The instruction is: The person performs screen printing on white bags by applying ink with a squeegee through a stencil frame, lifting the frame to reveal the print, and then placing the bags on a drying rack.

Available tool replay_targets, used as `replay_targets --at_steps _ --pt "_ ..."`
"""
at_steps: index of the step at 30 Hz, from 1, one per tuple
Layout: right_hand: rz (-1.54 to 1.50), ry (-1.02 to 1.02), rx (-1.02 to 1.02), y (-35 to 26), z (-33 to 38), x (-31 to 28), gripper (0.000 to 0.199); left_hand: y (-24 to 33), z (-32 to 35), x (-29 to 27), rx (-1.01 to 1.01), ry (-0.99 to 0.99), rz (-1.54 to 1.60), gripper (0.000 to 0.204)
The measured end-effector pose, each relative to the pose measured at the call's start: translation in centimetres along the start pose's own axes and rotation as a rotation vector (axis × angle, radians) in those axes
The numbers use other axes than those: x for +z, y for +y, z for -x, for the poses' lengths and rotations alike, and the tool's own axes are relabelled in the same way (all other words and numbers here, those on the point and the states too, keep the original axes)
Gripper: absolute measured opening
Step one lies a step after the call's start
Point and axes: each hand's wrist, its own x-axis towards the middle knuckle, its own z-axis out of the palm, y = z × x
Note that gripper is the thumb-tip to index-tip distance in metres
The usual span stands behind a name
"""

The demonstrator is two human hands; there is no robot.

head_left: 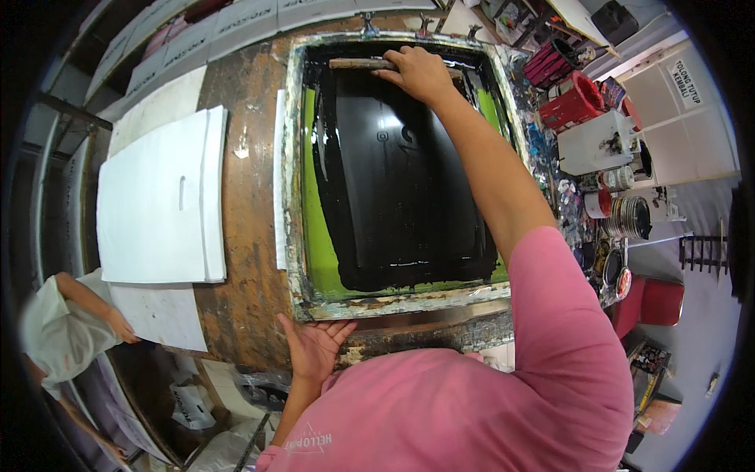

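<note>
Both hands are on the screen-printing frame (292, 197), which lies flat on the worn brown table (240, 236) with black ink spread over its green mesh (314, 244). At the far end the right hand (417, 72) has its fingers curled down over a wooden squeegee (358, 64) lying crosswise, while the left hand (314, 350) presses open-fingered against the frame's near edge. Left of the frame lies a stack of white sheets (161, 200), and paint cans (621, 212) crowd the right.
</note>
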Motion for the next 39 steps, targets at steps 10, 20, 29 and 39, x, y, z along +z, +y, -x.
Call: replay_targets --at_steps 10,20,29,39 --pt "-0.098 -0.044 -0.053 -9.1 15.6 -8.1 0.044 -0.1 -0.3 0.1 0.032 0.011 -0.032 0.101" --pt "-0.25 -0.353 0.014 -18.1 29.2 -18.9 0.047 -0.8 -0.4 0.0 0.112 -0.024 -0.06 0.107" --pt "-0.225 -0.193 -0.025 -19.1 29.8 -22.0 0.041 -0.4 0.9 1.9 0.187 -0.133 -0.092 0.113" --pt "-0.001 0.382 -0.037 -17.2 18.8 -31.8 0.032 7.1 3.0 8.7 0.475 -0.793 -0.03 0.103"
